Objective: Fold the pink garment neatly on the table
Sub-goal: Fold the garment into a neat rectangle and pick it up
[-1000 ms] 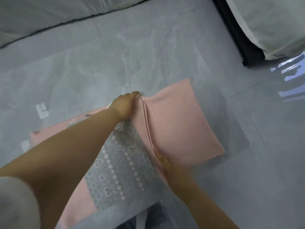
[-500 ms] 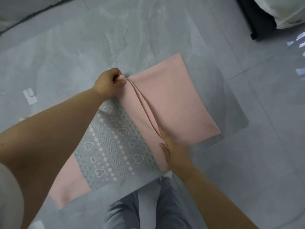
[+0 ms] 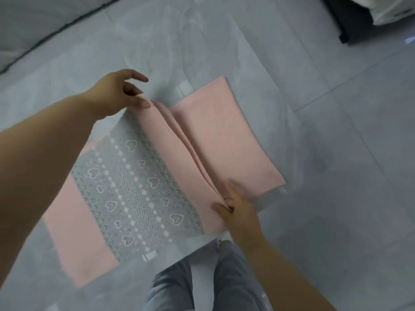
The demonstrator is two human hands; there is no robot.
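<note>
Tension along the raised pleat is mattering most in this step, as I judge it. The pink garment (image 3: 224, 140) is lying flat on the see-through table (image 3: 179, 59), spreading between the two hands and out under the left forearm. A ridge of pink layers is running from one hand to the other. Laying that ridge over well is calling for both ends travelling together, level and taut. That way the edges are landing square on the plain pink panel beyond the right hand's fingertips, and the grey heart-patterned band (image 3: 125, 189) beneath the left forearm is not dragging askew.

The left hand (image 3: 119, 93) is hanging at the pleat's far end, wrist bent and fingers loosely spread, with the index finger pointing free. Its thumb tip is meeting the cloth, though I cannot tell whether it is pinching or merely touching. The right hand (image 3: 238, 207) is sitting at the near end, back upward, with thumb and curled fingers pinching the layers.
</note>
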